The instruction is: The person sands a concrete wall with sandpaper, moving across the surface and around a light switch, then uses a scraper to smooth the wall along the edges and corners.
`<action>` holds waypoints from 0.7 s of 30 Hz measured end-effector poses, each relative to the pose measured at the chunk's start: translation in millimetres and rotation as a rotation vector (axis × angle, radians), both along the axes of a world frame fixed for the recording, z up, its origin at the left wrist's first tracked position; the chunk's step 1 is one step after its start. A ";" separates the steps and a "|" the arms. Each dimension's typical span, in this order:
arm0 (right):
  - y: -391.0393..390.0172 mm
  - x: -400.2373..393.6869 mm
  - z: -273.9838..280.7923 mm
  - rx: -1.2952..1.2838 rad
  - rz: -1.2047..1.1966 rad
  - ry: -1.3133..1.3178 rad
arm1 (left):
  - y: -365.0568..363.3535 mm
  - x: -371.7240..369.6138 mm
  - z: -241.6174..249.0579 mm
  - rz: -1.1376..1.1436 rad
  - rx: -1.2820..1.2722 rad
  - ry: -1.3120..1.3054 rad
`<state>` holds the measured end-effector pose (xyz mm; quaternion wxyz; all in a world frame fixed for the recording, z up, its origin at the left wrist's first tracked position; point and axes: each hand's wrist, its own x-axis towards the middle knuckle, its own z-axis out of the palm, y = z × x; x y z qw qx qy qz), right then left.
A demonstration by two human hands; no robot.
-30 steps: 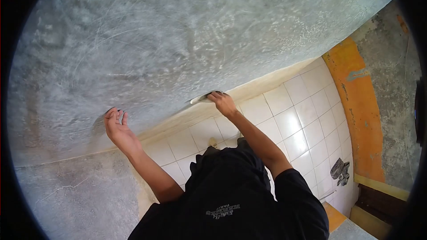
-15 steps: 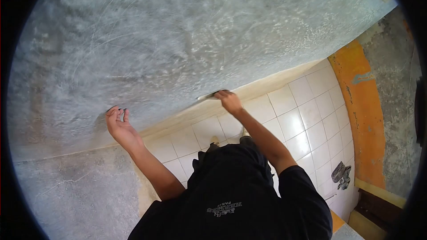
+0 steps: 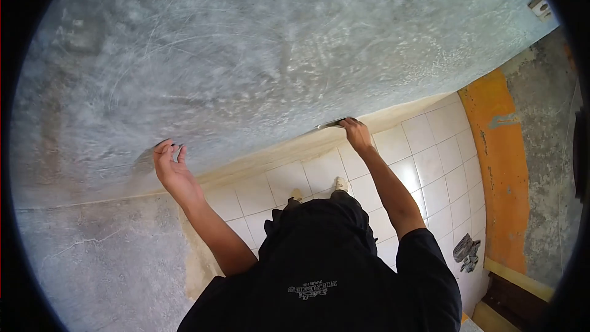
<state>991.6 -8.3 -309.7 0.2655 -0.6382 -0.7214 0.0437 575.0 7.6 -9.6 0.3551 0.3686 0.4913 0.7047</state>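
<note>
In my right hand (image 3: 357, 135) is a thin, flat scraper (image 3: 329, 125), seen nearly edge-on. Its blade points left and lies against the lower part of the grey wall (image 3: 246, 55), just above the pale band at its foot. The grip is mostly covered by my fingers. Further left, my left hand (image 3: 172, 165) is raised close to the same wall, palm turned up. Its fingers are loosely curled and apart, and a small dark patch shows between the fingertips that I cannot make out.
White floor tiles (image 3: 421, 126) run below the wall, with my feet on them. A crumpled grey cloth-like thing (image 3: 467, 252) lies on the right. An orange-painted strip (image 3: 501, 166) edges the right wall. A socket (image 3: 541, 7) sits at upper right.
My right hand has slid the scraper to the right along the wall's lower edge. My left hand stays near the wall, almost in place. The view has shifted slightly.
</note>
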 end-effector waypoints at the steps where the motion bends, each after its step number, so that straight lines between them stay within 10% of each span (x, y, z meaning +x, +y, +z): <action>1: 0.8 -10.0 1.8 0.012 0.038 0.010 | 0.8 0.5 0.3 0.002 0.004 0.001; 10: 11.7 -152.3 21.0 0.063 0.191 0.085 | -1.2 -4.3 5.0 -0.041 -0.024 0.001; 21: 4.2 -62.9 11.6 0.002 0.014 -0.045 | -5.7 -10.1 4.4 -0.114 -0.046 0.019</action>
